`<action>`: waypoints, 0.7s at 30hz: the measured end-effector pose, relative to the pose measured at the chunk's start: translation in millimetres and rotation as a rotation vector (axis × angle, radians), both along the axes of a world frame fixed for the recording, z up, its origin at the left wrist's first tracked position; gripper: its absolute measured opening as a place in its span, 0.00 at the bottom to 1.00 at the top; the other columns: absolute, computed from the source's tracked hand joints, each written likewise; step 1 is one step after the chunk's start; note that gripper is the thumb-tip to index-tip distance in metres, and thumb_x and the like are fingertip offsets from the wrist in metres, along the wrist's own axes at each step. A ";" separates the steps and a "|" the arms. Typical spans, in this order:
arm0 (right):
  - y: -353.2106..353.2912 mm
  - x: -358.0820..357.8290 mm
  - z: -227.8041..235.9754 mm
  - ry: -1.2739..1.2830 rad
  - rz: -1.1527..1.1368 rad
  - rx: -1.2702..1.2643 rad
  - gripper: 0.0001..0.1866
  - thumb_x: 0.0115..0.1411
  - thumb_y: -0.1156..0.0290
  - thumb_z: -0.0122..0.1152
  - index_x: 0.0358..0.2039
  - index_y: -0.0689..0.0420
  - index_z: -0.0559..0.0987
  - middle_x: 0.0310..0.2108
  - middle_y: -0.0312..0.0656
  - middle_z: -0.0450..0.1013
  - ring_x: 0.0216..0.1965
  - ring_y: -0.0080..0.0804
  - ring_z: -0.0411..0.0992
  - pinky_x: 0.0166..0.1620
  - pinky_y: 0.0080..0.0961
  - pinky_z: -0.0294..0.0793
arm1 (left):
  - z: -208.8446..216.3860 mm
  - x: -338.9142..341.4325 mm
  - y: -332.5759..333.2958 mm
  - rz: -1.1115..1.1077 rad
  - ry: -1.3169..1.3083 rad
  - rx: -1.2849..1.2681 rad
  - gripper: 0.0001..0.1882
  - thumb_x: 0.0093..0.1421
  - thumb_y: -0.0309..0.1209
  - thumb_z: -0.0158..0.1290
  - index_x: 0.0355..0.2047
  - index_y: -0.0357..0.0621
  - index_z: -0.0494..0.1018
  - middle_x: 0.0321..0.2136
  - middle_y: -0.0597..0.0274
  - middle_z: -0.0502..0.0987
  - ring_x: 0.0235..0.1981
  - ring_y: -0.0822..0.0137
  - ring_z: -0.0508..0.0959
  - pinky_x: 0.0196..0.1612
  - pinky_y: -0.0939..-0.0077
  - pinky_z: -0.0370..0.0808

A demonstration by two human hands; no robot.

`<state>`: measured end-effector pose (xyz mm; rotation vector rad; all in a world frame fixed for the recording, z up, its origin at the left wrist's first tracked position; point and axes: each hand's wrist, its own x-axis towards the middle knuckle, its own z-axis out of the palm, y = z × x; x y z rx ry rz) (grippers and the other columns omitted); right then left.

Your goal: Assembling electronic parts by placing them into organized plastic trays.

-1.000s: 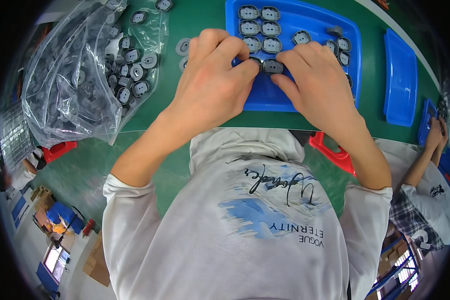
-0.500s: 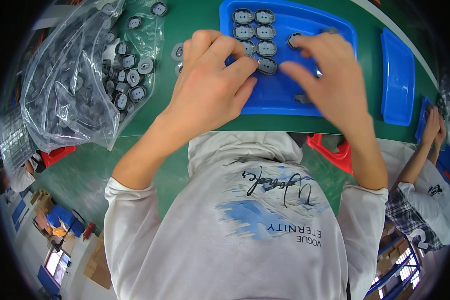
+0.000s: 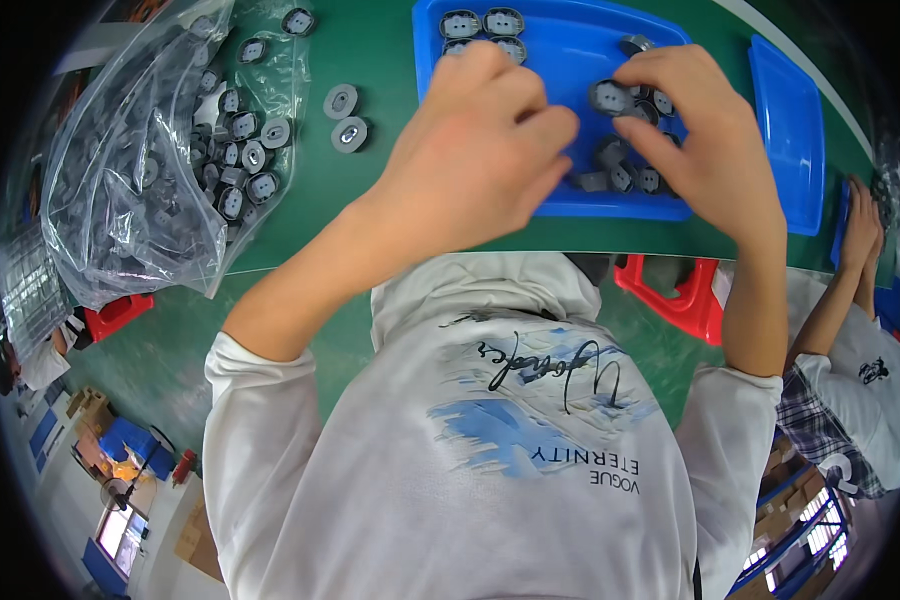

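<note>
Grey oval casing (image 3: 610, 97) is over the blue tray (image 3: 560, 60), its long axis roughly left-right; the right hand (image 3: 710, 140) is nearer, thumb and forefinger pinching its right end; the left hand (image 3: 475, 150) lies leftward, apart, half curled; its fingertips are hidden, so any hold cannot be told.

A small grey oval part (image 3: 610, 97), dark-rimmed, its paler face turned up, is pinched at its right edge by the right hand (image 3: 712, 145), over the blue tray (image 3: 560, 65), near loose grey parts (image 3: 622, 177)
</note>
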<state>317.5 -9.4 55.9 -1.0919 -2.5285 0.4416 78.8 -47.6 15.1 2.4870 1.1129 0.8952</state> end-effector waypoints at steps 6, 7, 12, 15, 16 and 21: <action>-10.6 3.6 15.8 0.039 -0.123 -0.120 0.19 0.52 0.79 0.70 0.46 0.61 0.79 0.43 0.45 0.78 0.45 0.39 0.76 0.49 0.34 0.75 | 0.0 26.1 -9.5 -0.108 0.062 -0.081 0.10 0.48 0.26 0.66 0.33 0.42 0.81 0.30 0.61 0.74 0.41 0.56 0.72 0.45 0.61 0.70; -16.0 2.3 15.8 0.094 -0.098 -0.130 0.20 0.52 0.78 0.70 0.46 0.61 0.79 0.42 0.45 0.78 0.45 0.40 0.76 0.49 0.34 0.75 | 3.6 23.6 -10.7 -0.095 0.019 -0.083 0.09 0.48 0.26 0.66 0.31 0.42 0.80 0.30 0.61 0.74 0.40 0.55 0.73 0.44 0.61 0.71; -31.1 -12.2 0.2 0.119 0.078 -0.026 0.19 0.51 0.77 0.70 0.45 0.61 0.80 0.41 0.45 0.77 0.46 0.46 0.74 0.50 0.35 0.73 | 10.0 -24.8 -22.1 -0.024 0.051 -0.060 0.08 0.49 0.23 0.65 0.30 0.40 0.80 0.31 0.60 0.76 0.38 0.55 0.73 0.41 0.62 0.71; -36.5 -28.3 -14.5 0.065 0.123 -0.070 0.18 0.50 0.77 0.70 0.44 0.61 0.80 0.41 0.45 0.77 0.50 0.45 0.72 0.54 0.38 0.71 | -0.3 -35.0 -26.4 0.074 0.070 0.018 0.04 0.46 0.24 0.62 0.23 0.41 0.78 0.27 0.61 0.73 0.37 0.57 0.71 0.40 0.63 0.67; -36.2 -32.2 -20.5 0.088 0.134 -0.102 0.18 0.50 0.77 0.69 0.43 0.60 0.79 0.40 0.45 0.76 0.52 0.45 0.71 0.56 0.38 0.69 | -1.1 -33.1 -25.1 0.048 0.058 0.031 0.05 0.45 0.24 0.62 0.24 0.41 0.78 0.27 0.61 0.73 0.37 0.57 0.71 0.40 0.63 0.67; -31.1 -15.0 -18.1 0.025 0.049 -0.020 0.16 0.51 0.76 0.67 0.42 0.59 0.79 0.38 0.44 0.76 0.50 0.48 0.71 0.54 0.41 0.70 | -5.5 -17.4 -24.6 0.037 0.035 0.041 0.09 0.46 0.22 0.65 0.29 0.41 0.79 0.30 0.62 0.75 0.37 0.56 0.73 0.39 0.61 0.69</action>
